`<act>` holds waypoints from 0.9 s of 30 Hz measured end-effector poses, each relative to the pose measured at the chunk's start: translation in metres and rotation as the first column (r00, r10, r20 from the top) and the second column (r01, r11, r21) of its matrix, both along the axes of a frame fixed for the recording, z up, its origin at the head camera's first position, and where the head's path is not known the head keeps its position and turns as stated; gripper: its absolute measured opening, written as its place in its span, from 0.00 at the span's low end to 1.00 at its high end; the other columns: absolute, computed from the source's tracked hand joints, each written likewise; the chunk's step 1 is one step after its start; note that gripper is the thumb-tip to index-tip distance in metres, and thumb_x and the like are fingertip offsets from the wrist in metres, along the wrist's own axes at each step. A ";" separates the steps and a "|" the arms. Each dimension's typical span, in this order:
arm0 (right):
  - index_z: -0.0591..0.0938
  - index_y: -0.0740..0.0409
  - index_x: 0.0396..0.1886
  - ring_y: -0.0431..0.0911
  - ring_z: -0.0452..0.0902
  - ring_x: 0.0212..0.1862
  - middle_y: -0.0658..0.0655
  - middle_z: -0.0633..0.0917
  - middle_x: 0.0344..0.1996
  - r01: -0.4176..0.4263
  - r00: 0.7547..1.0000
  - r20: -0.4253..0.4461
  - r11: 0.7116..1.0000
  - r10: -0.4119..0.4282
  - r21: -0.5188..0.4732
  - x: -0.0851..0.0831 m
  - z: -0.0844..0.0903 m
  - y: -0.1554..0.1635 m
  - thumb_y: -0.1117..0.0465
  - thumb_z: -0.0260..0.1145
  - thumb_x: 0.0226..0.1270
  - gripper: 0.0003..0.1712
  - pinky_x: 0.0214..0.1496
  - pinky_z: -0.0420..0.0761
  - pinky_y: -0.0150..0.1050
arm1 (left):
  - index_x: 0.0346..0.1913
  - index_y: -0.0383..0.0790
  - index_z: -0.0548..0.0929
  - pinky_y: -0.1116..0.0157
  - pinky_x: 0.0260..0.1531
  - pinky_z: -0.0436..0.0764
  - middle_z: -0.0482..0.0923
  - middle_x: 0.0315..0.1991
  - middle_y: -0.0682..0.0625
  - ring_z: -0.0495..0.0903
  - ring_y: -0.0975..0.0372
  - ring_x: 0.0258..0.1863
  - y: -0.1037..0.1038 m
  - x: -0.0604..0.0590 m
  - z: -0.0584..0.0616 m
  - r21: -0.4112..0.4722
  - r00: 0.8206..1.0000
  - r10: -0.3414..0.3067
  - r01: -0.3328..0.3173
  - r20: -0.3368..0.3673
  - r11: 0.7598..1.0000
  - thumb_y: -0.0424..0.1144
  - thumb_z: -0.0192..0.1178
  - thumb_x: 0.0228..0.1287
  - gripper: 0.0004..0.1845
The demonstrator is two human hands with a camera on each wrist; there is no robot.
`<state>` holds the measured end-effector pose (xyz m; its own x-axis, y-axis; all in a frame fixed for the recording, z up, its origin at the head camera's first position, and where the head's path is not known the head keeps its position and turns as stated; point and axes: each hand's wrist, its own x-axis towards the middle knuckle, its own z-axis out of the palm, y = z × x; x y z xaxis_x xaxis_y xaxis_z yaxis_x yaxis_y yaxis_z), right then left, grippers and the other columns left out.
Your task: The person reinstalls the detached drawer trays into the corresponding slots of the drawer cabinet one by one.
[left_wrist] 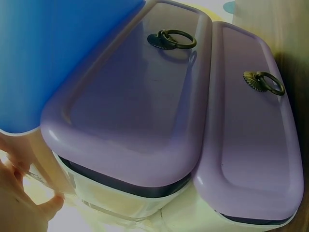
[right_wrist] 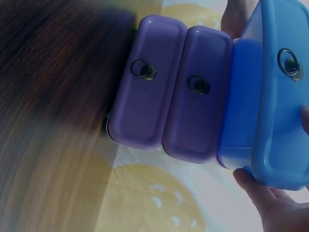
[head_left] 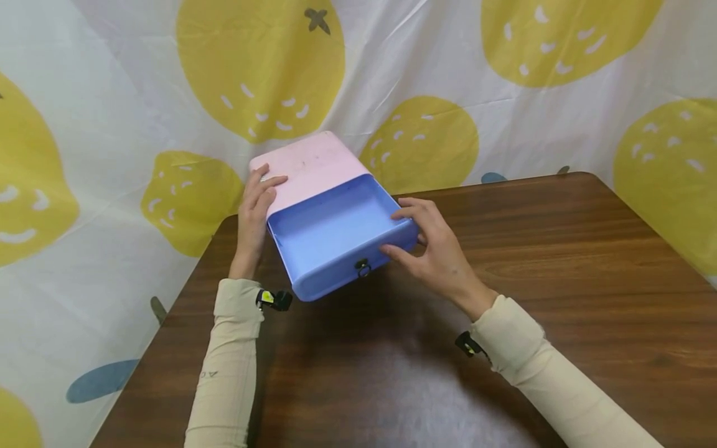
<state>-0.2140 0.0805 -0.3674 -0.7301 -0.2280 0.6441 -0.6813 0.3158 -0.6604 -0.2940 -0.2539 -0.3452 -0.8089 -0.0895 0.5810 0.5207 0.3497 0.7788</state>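
A small drawer unit with a pink top (head_left: 313,165) stands at the table's far left. Its blue top drawer (head_left: 330,230) is pulled out and shows nothing inside; a dark ring handle (head_left: 363,267) hangs on its front. My right hand (head_left: 404,233) pinches the drawer's front right corner, thumb on the front, fingers over the rim. My left hand (head_left: 267,186) lies flat against the unit's left side with the thumb on the pink top. In the wrist views two purple drawers (left_wrist: 135,106) (right_wrist: 147,82) sit closed below the blue drawer (right_wrist: 270,96).
The dark wooden table (head_left: 560,261) stretches right and toward me. A white cloth printed with yellow lemons (head_left: 112,93) hangs close behind the unit and along the table's left and right edges.
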 end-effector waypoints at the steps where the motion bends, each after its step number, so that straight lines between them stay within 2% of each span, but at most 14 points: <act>1: 0.79 0.60 0.58 0.55 0.75 0.66 0.60 0.75 0.70 -0.002 1.000 0.004 1.000 0.002 -0.007 0.000 0.000 0.000 0.62 0.81 0.59 0.29 0.53 0.86 0.57 | 0.62 0.35 0.84 0.52 0.85 0.42 0.63 0.81 0.53 0.50 0.61 0.85 0.000 0.000 0.000 -0.002 1.000 0.001 -0.001 0.002 1.000 0.44 0.52 0.77 0.21; 6: 0.76 0.62 0.61 0.53 0.77 0.64 0.60 0.77 0.69 -0.027 1.000 0.008 0.999 0.027 -0.047 -0.001 0.000 0.000 0.67 0.80 0.58 0.32 0.54 0.86 0.51 | 0.62 0.36 0.84 0.51 0.85 0.42 0.62 0.81 0.53 0.49 0.61 0.85 0.000 0.000 0.001 -0.003 1.000 -0.001 0.001 0.006 1.000 0.44 0.52 0.77 0.22; 17: 0.74 0.64 0.64 0.54 0.76 0.69 0.61 0.77 0.70 -0.032 0.999 0.041 0.995 0.036 -0.098 -0.005 -0.002 -0.004 0.68 0.78 0.61 0.33 0.60 0.85 0.57 | 0.62 0.36 0.84 0.52 0.84 0.43 0.63 0.80 0.52 0.51 0.61 0.84 0.003 0.000 -0.001 0.006 1.000 -0.010 0.010 0.000 1.000 0.44 0.52 0.77 0.21; 23: 0.74 0.67 0.63 0.56 0.74 0.70 0.65 0.77 0.69 -0.049 0.997 0.057 0.988 0.058 -0.144 -0.011 -0.002 -0.005 0.73 0.72 0.65 0.28 0.64 0.84 0.55 | 0.62 0.34 0.84 0.53 0.85 0.45 0.63 0.81 0.51 0.52 0.60 0.84 0.005 -0.002 -0.001 0.011 1.000 -0.020 0.020 -0.003 1.000 0.42 0.52 0.77 0.21; 27: 0.73 0.68 0.65 0.56 0.74 0.70 0.65 0.77 0.67 -0.052 0.994 0.081 0.985 0.067 -0.167 -0.016 -0.001 -0.008 0.73 0.71 0.66 0.29 0.66 0.83 0.54 | 0.62 0.35 0.84 0.53 0.84 0.45 0.63 0.81 0.52 0.52 0.61 0.84 0.005 -0.002 -0.001 0.005 1.000 -0.020 0.020 0.000 1.000 0.43 0.52 0.77 0.21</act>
<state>-0.2297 0.0727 -0.3687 -0.7729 -0.1689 0.6116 -0.6337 0.1584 -0.7572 -0.2965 -0.2489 -0.3460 -0.8107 -0.0762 0.5804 0.5273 0.3356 0.7806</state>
